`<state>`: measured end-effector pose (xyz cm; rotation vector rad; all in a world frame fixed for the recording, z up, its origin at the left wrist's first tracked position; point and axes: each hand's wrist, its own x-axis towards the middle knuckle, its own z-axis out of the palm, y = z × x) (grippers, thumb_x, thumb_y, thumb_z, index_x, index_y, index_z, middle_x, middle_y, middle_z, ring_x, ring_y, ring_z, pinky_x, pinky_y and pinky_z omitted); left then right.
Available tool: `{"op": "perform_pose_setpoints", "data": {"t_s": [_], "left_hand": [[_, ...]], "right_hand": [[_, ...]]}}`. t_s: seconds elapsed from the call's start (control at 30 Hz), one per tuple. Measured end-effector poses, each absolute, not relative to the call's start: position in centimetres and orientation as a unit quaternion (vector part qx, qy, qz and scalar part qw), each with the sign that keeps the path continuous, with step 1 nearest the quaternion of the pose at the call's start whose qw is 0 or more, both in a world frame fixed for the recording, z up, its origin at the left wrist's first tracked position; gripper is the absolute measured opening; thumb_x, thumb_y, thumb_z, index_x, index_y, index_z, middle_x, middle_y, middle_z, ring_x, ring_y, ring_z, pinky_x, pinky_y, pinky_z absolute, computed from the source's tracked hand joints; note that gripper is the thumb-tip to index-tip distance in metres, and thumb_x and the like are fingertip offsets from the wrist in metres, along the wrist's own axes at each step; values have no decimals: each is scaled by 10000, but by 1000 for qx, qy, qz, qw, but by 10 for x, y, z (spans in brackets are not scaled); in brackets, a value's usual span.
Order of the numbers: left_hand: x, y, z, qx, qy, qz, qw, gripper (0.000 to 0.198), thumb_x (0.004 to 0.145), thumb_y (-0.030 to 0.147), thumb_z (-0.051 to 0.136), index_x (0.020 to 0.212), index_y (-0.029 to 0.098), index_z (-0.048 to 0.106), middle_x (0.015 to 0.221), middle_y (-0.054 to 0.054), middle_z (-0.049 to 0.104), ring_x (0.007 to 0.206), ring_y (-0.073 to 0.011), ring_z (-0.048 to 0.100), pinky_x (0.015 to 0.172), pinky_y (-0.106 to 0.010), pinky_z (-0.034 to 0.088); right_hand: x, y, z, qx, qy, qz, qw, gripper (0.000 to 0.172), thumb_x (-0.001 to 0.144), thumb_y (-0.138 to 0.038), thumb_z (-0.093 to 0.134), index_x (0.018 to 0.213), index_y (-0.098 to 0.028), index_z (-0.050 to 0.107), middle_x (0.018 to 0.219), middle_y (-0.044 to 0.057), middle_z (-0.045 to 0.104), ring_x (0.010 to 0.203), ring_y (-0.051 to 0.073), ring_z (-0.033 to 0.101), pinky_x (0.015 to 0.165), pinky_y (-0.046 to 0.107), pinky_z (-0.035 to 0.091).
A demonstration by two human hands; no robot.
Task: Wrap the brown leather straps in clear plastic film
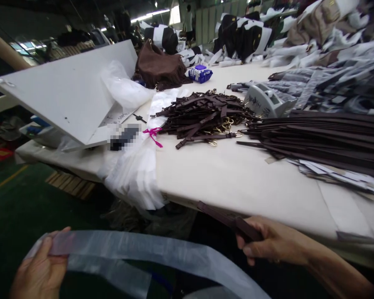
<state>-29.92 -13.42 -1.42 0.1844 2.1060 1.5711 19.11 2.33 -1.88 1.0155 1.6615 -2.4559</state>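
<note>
My left hand [45,263] grips one end of a long clear plastic sleeve [137,245], its thumb pressed on the film. The sleeve curves across the bottom of the view towards the lower right, with a folded part hanging below. In front of the table edge, my right hand [268,241] is closed around a dark brown strap [224,218], whose free end points up and left. On the table lies a heap of short brown straps with gold clasps [205,114]. To its right is a stack of long brown straps [318,139].
A grey tape dispenser [263,101] stands between the strap piles. White plastic bags [134,174] tied with pink string [154,135] drape over the table edge. A tilted white board [71,91], a brown fringed bag [160,64] and a blue wipes pack [200,74] are farther back.
</note>
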Motion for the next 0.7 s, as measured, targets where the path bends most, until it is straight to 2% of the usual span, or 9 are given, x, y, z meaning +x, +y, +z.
{"op": "perform_pose_setpoints", "data": {"t_s": [0.13,0.2,0.27,0.3,0.37,0.43,0.5,0.6,0.7], "left_hand": [[-232,-120,-15,33,728,628,273,81,643,137,616,661,191,558,598,116,686,525,-99,627,505,-185,554],[-176,-105,-1,65,696,630,338,206,586,229,717,743,174,595,673,12,712,553,-173,650,492,-264,565],[-128,-90,16,90,656,614,430,357,530,331,786,778,162,591,654,-31,705,530,-210,649,475,-314,560],[-113,-84,24,98,639,620,446,386,524,362,795,777,160,586,644,-31,699,540,-211,654,487,-309,559],[-105,-77,40,100,632,647,414,377,548,365,785,799,175,576,641,-11,695,464,-185,629,434,-284,538],[-123,-75,51,82,640,687,334,254,630,297,730,785,180,567,638,12,690,416,-153,602,402,-249,520],[-154,-77,56,50,648,713,265,76,736,205,626,749,169,560,637,28,680,456,-129,608,432,-223,530],[-203,-85,46,-15,664,723,190,147,829,103,490,700,148,545,641,37,657,589,-100,620,547,-208,553],[-243,-107,18,-78,707,692,128,211,837,55,441,655,145,499,580,56,604,592,-85,598,609,-230,544]], "right_hand": [[153,22,-14,315,525,-781,-121,278,764,-344,650,985,-179,609,920,39,642,538,57,471,429,143,347],[118,16,-12,279,496,-799,-194,458,716,-321,707,1144,-245,564,1104,28,583,689,82,528,506,146,397],[85,6,-13,225,455,-838,-200,682,633,-284,775,1246,-307,476,1102,-5,569,690,74,527,500,132,403],[74,1,-14,197,446,-856,-169,699,611,-279,789,1239,-301,481,1009,-19,589,624,60,510,463,121,393],[65,-8,-21,156,450,-877,-65,522,601,-292,789,1079,-215,592,747,-48,579,482,32,442,384,103,357],[74,-12,-30,155,462,-872,32,294,609,-309,772,804,-134,638,555,-68,499,406,18,391,343,92,332],[93,-11,-38,187,470,-859,80,245,600,-297,760,647,-116,601,484,-75,462,375,11,376,328,84,318],[124,-6,-42,240,483,-837,95,170,618,-252,710,644,-124,601,460,-81,451,353,9,367,319,82,312],[148,-2,-44,281,501,-812,104,156,631,-242,681,722,-131,619,496,-76,465,367,12,368,329,86,320]]}}
